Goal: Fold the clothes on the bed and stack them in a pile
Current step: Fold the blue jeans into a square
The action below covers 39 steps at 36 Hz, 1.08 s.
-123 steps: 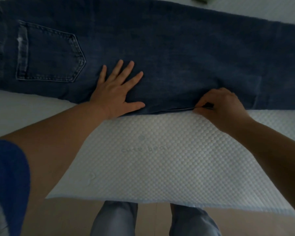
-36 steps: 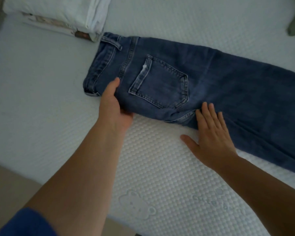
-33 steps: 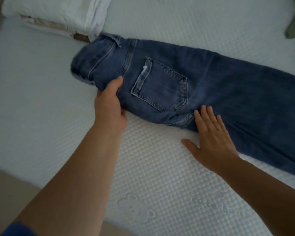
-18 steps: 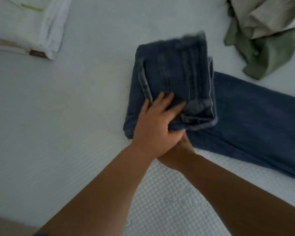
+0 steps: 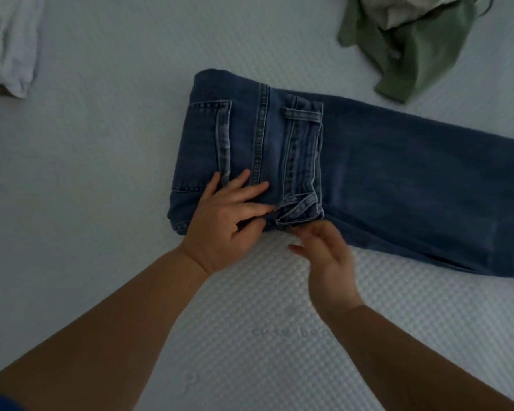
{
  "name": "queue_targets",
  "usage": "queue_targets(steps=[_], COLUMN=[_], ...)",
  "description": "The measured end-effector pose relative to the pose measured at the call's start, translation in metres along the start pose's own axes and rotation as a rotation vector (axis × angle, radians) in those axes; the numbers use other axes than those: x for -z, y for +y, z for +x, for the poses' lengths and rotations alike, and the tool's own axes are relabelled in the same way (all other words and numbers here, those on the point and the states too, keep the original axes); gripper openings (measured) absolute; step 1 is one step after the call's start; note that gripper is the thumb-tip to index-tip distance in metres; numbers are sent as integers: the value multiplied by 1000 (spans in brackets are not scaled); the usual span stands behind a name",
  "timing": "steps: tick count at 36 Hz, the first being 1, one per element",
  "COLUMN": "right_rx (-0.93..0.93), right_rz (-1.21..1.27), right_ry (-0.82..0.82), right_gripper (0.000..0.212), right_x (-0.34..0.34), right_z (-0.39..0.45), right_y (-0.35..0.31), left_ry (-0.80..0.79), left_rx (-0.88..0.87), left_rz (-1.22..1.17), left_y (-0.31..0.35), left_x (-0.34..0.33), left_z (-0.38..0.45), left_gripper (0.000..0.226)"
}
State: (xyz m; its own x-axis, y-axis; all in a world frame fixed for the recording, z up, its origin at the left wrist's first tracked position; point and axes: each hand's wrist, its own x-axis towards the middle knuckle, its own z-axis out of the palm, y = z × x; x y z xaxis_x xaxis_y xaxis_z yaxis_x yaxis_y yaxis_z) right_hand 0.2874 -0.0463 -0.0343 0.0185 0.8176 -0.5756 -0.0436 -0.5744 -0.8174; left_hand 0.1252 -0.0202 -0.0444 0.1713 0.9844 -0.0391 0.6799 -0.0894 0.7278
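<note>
Dark blue jeans lie across the white bed, with the waist end folded over onto the legs so the waistband faces up. My left hand rests flat on the folded part near its front edge, fingers spread and straight. My right hand is just below the waistband corner, blurred, its fingertips at the denim edge; its grip does not show. The legs run off to the right edge of the view.
A pile of folded white clothes sits at the far left. A crumpled green and cream garment lies at the back right. The near edge of the mattress runs below my forearms.
The waist end of the jeans has been folded over to the right onto the legs. My right hand has come out from under my left and now sits beside it.
</note>
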Motion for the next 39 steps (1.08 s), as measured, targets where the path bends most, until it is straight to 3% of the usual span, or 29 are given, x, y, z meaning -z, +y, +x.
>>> queue_targets(steps=[2, 5, 8, 12, 17, 19, 22, 27, 31, 36, 39], right_rx=[-215, -299, -227, 138, 215, 204, 158, 152, 121, -225, -406], right_rz=[294, 303, 62, -256, -418, -517, -522, -502, -504, -334, -33], right_ry=[109, 110, 41, 128, 220, 234, 224, 219, 288, 471, 581], right_gripper=[19, 34, 28, 19, 20, 21, 44, 46, 25, 10, 19], right_x=[1, 1, -2, 4, 9, 9, 8, 16, 52, 129, 174], right_z=[10, 27, 36, 31, 27, 30, 36, 23, -6, -29, -26], right_y=[-10, -30, -34, -31, -12, -3, -1, -10, -2, 8, 2], left_ry=[-11, -46, -49, 167, -228, -318, -394, -363, -263, -139, -118], left_rx=[0, -7, 8, 2, 227, 277, 345, 346, 151, 127, 171], left_rz=[-7, 20, -6, 115, 520, 569, 595, 629, 497, 343, 379], left_y=[1, 4, 10, 5, -13, -19, -22, -6, 29, 65, 63], left_x=[0, 2, 10, 23, 0, -12, -17, -11, -30, -69, -84], left_z=[0, -2, -1, 25, 65, 72, 83, 80, 50, 18, 14], left_gripper=[23, 20, 25, 50, 115, 124, 130, 119, 69, 47, 48])
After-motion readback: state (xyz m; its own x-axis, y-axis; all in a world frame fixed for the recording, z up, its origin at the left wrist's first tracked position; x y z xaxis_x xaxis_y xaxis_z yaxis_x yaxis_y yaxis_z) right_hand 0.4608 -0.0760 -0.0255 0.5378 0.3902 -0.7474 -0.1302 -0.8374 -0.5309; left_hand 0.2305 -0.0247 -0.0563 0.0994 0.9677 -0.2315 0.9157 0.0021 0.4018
